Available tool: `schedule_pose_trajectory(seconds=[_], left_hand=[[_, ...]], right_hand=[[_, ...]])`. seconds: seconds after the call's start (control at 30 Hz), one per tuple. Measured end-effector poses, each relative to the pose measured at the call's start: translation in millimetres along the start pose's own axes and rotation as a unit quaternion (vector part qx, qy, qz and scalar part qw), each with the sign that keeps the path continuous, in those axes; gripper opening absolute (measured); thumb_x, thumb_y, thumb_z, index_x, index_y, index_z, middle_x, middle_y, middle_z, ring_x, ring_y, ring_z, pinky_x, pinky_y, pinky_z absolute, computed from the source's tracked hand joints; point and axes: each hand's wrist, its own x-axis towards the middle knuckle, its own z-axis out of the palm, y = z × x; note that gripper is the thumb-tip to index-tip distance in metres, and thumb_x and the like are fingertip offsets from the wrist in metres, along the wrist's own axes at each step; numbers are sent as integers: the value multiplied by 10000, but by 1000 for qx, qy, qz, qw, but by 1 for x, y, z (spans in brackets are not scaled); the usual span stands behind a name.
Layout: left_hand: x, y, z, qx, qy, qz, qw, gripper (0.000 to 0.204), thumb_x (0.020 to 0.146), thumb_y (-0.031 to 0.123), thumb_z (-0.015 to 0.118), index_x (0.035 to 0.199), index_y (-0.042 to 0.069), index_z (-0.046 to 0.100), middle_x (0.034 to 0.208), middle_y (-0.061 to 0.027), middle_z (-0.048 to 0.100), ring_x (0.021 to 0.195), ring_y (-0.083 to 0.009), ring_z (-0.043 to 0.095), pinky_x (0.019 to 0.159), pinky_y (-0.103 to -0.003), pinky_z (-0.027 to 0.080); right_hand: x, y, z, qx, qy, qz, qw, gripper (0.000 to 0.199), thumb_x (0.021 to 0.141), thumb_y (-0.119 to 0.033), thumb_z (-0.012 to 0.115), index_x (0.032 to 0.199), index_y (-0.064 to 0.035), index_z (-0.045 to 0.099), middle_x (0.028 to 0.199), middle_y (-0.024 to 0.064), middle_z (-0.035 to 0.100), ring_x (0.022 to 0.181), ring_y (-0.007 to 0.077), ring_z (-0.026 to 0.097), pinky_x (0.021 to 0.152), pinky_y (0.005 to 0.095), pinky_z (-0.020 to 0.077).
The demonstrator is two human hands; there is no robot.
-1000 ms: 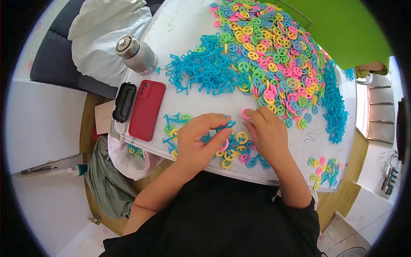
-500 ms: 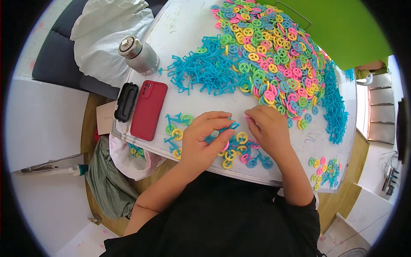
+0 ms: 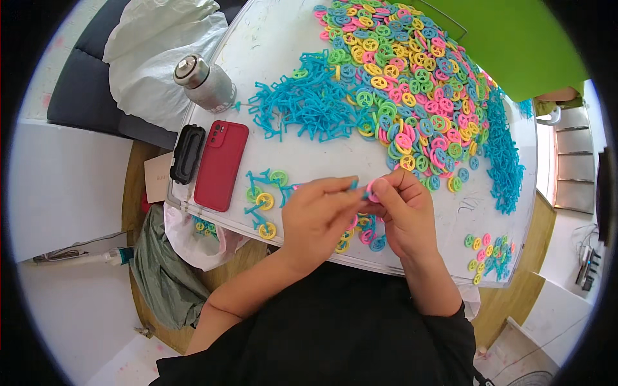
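My left hand (image 3: 318,222) is closed in a pinch on a small blue plastic connector (image 3: 354,184), mostly hidden by the fingers. Facing it, my right hand (image 3: 407,215) grips a small pink plastic wheel (image 3: 373,191) between thumb and fingers. Wheel and connector meet between the fingertips; whether they are joined cannot be made out. Below the hands lies a cluster of connectors with yellow, pink and blue wheels (image 3: 378,243), partly covered. Left of my left hand, several connectors carry green and yellow wheels (image 3: 264,201).
A big heap of coloured wheels (image 3: 412,96) covers the far table, beside a pile of blue connectors (image 3: 309,106). More connectors (image 3: 503,154) lie along the right. A red phone (image 3: 221,166), black case (image 3: 188,154) and metal bottle (image 3: 206,83) stand left. A small mixed group (image 3: 489,257) sits near right.
My right hand has turned and brought the pink wheel to the connector. My left hand has shifted slightly right, and the two hands now meet.
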Motion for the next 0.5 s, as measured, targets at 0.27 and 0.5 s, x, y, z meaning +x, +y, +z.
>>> schedule_pose_trajectory(seconds=[0.27,0.5], left_hand=[[2,1,-4,127,-16,84,988,290,746,41,799,1020,54,708,1022,-112,710,836,-276,686,707,-355,541],[-1,6,-10,37,-76,-42,996,383,754,108,839,1097,44,681,1017,-105,713,918,-264,689,826,-356,528]], right_hand=[[-3,-1,2,-112,16,-81,990,180,973,-81,622,1130,-8,571,905,45,640,836,110,647,738,318,599],[-11,-3,-13,-291,-40,-135,946,318,947,7,618,1265,0,608,923,10,616,875,105,631,712,259,573]])
